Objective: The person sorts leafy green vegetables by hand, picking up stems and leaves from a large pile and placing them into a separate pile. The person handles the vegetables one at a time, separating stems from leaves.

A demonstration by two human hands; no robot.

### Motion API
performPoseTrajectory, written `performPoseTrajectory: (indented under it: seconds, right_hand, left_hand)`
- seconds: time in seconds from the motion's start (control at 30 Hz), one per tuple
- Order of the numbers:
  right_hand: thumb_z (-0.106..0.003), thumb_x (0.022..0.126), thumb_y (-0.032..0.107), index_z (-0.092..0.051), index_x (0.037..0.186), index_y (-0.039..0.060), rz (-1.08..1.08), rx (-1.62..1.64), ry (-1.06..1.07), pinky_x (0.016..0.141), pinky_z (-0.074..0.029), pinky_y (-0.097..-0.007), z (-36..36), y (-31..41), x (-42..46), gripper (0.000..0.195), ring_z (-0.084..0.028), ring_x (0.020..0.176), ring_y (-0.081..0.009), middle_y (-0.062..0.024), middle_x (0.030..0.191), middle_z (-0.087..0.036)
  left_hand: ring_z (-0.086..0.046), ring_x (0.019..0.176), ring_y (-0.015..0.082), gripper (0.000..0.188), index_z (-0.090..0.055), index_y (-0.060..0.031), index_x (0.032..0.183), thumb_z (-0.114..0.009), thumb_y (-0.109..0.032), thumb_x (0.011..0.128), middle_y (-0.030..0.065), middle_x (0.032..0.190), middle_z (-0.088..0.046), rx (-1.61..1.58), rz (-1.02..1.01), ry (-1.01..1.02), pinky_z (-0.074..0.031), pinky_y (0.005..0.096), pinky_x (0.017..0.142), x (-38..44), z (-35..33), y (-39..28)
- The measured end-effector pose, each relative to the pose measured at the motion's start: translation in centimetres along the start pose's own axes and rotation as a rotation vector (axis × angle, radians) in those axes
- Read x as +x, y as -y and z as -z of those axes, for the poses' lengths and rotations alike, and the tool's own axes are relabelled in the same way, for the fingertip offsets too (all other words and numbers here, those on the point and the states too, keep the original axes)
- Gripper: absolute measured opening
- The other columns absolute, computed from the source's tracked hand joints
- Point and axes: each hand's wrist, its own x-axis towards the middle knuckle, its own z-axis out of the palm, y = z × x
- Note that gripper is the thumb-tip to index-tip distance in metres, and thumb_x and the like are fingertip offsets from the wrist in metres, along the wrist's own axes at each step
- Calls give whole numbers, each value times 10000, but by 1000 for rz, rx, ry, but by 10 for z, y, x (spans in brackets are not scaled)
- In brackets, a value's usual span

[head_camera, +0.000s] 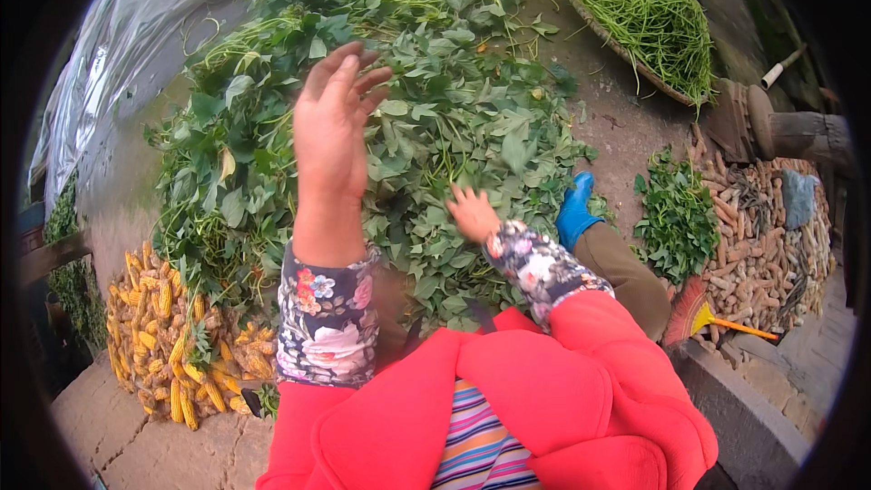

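Note:
A wide heap of leafy green vines (422, 116) lies on the ground before me; the leaves look like sweet potato leaves. My left hand (335, 122) is raised above the heap, fingers up and apart, with nothing visible in it. Lower and to the right, my right hand (474, 212) is spread palm down at the leaves, its fingers holding nothing I can see. Whether it presses on them is not plain. At the far right stands a round woven tray (605, 37), piled with thin green stems (643, 13).
Yellow corn cobs (160, 333) are heaped at left. On the right are a smaller leaf pile (677, 214), bare corncobs (755, 245), a broom (691, 313) and a wooden post (810, 133). My blue boot (577, 207) borders the vines. Plastic sheeting (136, 34) covers the upper left.

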Motion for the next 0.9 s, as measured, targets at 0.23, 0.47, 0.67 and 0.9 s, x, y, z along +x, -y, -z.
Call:
performPoseTrajectory:
  seconds: [0.23, 0.47, 0.67, 0.9]
  right_hand:
    - [-574, 853, 174, -715, 882, 11, 153, -7, 125, 747, -501, -460, -25, -17, -111, 218, -622, 927, -343, -159, 938, -656]
    - [-602, 825, 141, -742, 885, 46, 227, -162, 228, 785, -546, -453, 85, 31, -28, 179, -645, 998, -348, -167, 1051, -672]
    - [-607, 938, 265, -535, 1340, 101, 249, 292, -83, 974, -484, -468, 177, 60, 73, 440, -586, 1164, -399, -190, 1322, -573]
    - [-640, 872, 136, -599, 1238, 49, 457, 42, -255, 871, -518, -468, 252, 200, 214, 378, -638, 1020, -386, -192, 1133, -655]
  left_hand:
    - [-661, 1035, 235, 277, -624, -3, 1236, -551, -183, 1039, 127, 1148, -680, -121, -39, -68, -523, 365, 926, -9, 39, -35]
    - [-692, 876, 174, 229, -673, -25, 1114, -595, -218, 1019, 86, 1020, -713, -146, 82, 277, -557, 305, 776, -30, 17, -37]
    - [-665, 760, 122, 193, -660, -11, 1054, -585, -186, 1027, 57, 932, -708, -282, 53, 303, -542, 266, 671, -24, 8, -31]
    - [-658, 732, 104, 161, -653, -27, 1023, -577, -170, 1028, 29, 910, -697, -367, 12, 231, -535, 251, 657, -20, 43, -44]
